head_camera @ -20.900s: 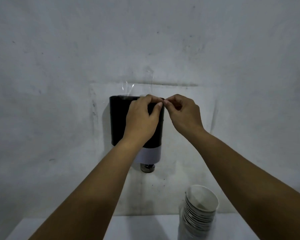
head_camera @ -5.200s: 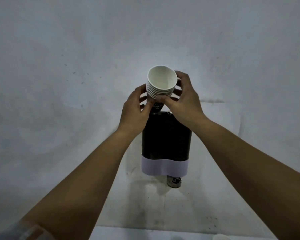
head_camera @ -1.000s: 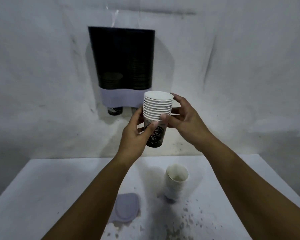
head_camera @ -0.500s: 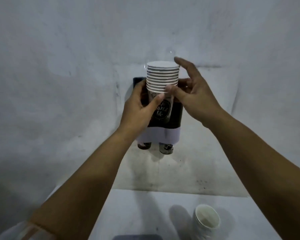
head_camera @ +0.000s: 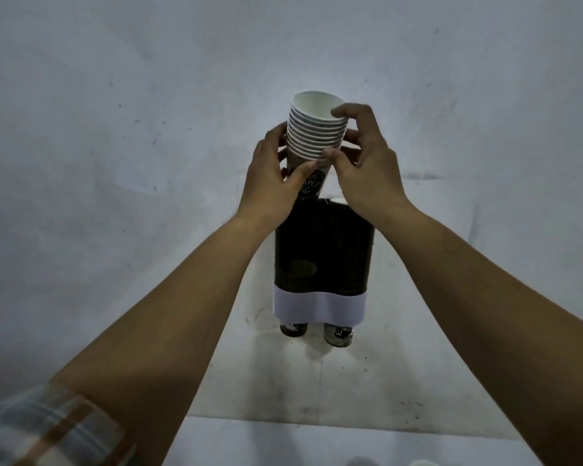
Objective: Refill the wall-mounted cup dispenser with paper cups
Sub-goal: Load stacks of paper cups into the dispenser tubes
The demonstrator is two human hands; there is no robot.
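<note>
A stack of several nested paper cups [head_camera: 315, 129], white inside with a dark printed body, is held upright just above the top of the wall-mounted cup dispenser [head_camera: 323, 250]. The dispenser is a dark box with a white band along its bottom. Two cup bottoms [head_camera: 338, 335] poke out beneath it. My left hand [head_camera: 271, 183] grips the stack's lower left side. My right hand [head_camera: 367, 163] holds the right side, with its fingers over the rims. The stack's base sits at the dispenser's left top opening, partly hidden by my hands.
The dispenser hangs on a grey, stained wall [head_camera: 115, 163]. The far edge of a white table [head_camera: 283, 442] shows at the bottom of the view, with a pale cup rim [head_camera: 421, 462] barely in frame at the lower right.
Both hands have lifted the cup stack from table height up to the top of the dispenser. The view has tilted upward, so the table and the spare cups have dropped almost out of sight.
</note>
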